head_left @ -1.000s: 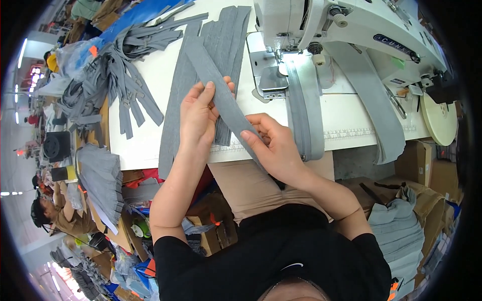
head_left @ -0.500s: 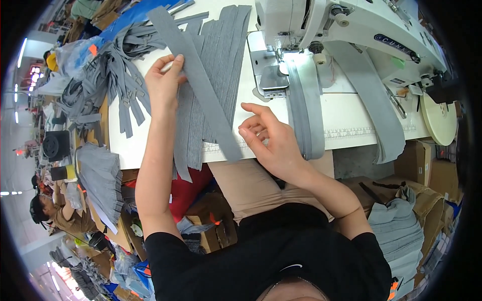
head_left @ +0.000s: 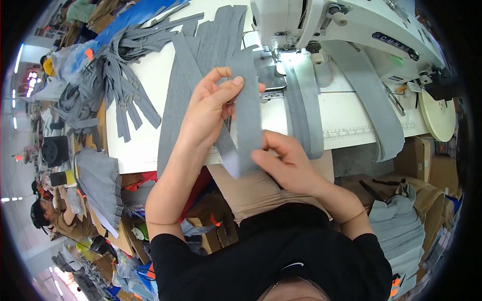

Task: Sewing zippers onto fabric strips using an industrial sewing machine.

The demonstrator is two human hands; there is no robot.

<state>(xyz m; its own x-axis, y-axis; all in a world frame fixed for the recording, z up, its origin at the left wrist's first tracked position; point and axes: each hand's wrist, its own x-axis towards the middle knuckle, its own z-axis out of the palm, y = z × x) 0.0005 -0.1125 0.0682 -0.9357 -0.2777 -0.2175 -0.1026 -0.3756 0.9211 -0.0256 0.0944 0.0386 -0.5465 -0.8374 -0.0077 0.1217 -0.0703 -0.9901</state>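
Observation:
A grey fabric strip [head_left: 248, 105] hangs between my hands in front of the sewing machine [head_left: 346, 20]. My left hand [head_left: 208, 108] pinches it near its upper part, thumb on top. Lower down, my right hand [head_left: 288, 163] grips its edge near the bottom end, which is blurred by motion. Behind my left hand lies a stack of similar grey strips [head_left: 216, 40] on the white table [head_left: 138, 145]. Beneath the lit needle area, a grey zipper [head_left: 296, 100] with a fabric band beside it runs down over the table's front edge.
A bundle of grey zipper pieces [head_left: 125, 55] lies at the left of the table. On the right, a long grey band [head_left: 364, 95] drapes off the edge, near tweezers [head_left: 395, 100] and a cream disc [head_left: 439, 118]. Cardboard boxes [head_left: 411, 163] stand below. Another person [head_left: 65, 215] sits far left.
My left hand has carried the strip right and nearer, away from the stack. My right hand, formerly free with bent fingers, has moved slightly right and lower and taken hold of the strip's edge.

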